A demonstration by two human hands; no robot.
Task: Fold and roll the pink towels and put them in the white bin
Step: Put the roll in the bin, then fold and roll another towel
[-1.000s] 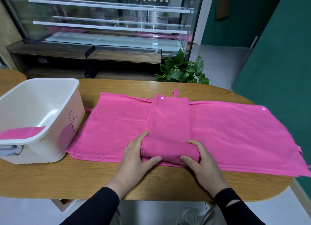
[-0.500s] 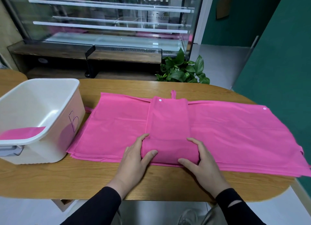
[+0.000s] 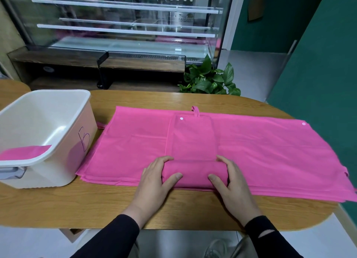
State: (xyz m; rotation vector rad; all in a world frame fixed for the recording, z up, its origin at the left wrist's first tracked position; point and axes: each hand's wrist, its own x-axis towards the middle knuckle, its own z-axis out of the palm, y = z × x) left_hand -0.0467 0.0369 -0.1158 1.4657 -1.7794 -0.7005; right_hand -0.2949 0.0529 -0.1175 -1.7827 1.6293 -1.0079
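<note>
A narrow folded pink towel strip [image 3: 193, 140] lies on top of a stack of flat pink towels [image 3: 270, 153] spread across the wooden table. Its near end is wound into a short roll [image 3: 195, 173]. My left hand [image 3: 154, 178] grips the roll's left end, fingers over the top and thumb on the front. At the right end my right hand [image 3: 231, 182] grips it the same way. The white bin [image 3: 48, 141] stands at the left of the table, marked with a "B", with a pink patch showing at its near rim.
The wooden table [image 3: 96, 205] has a rounded right end and bare wood along its front edge. A potted green plant [image 3: 208, 80] sits behind the table. Beyond it stands a glass display case [image 3: 123, 26]. A green wall runs along the right.
Both hands have rolled the near end of the strip away from me. The roll has grown thicker and sits farther up the strip, and the flat part is shorter.
</note>
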